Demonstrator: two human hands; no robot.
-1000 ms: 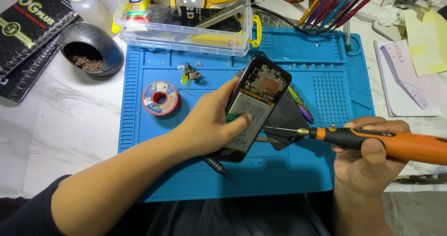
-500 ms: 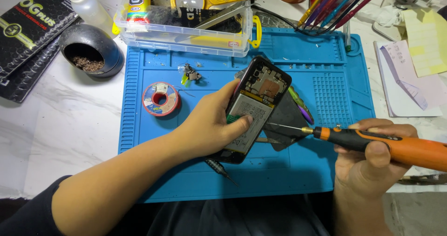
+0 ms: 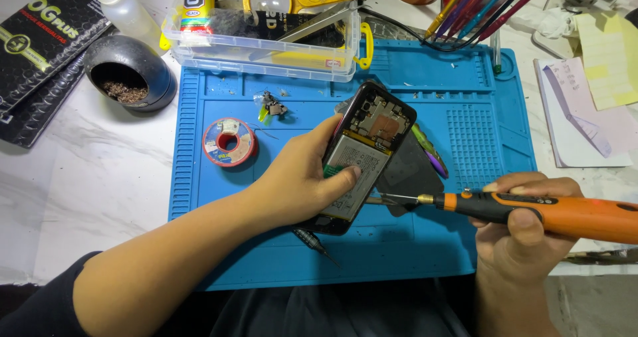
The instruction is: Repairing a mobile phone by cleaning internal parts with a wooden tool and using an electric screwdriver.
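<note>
— Since before, the orange screwdriver [image 3: 531,211] slid a bit toward 9 o'clock; its tip sits by the open phone [image 3: 362,161].
— Hands?
— Left hand [image 3: 299,181] clamps the phone mid-mat; right hand [image 3: 518,234] grips the driver. Looks like screw work — the tip needs careful aiming.

Bright, even light falls from above onto the blue mat [image 3: 219,244], so colours read clean and saturated. Shadows are soft and short: a faint one lies under the left hand [image 3: 299,181] on the mat, and the dark bowl [image 3: 129,71] left of the mat is deep in shade inside. The clear plastic box [image 3: 266,44] above the mat shows small glints. Focus is sharp across the mat; the edges bend slightly outward.
</note>
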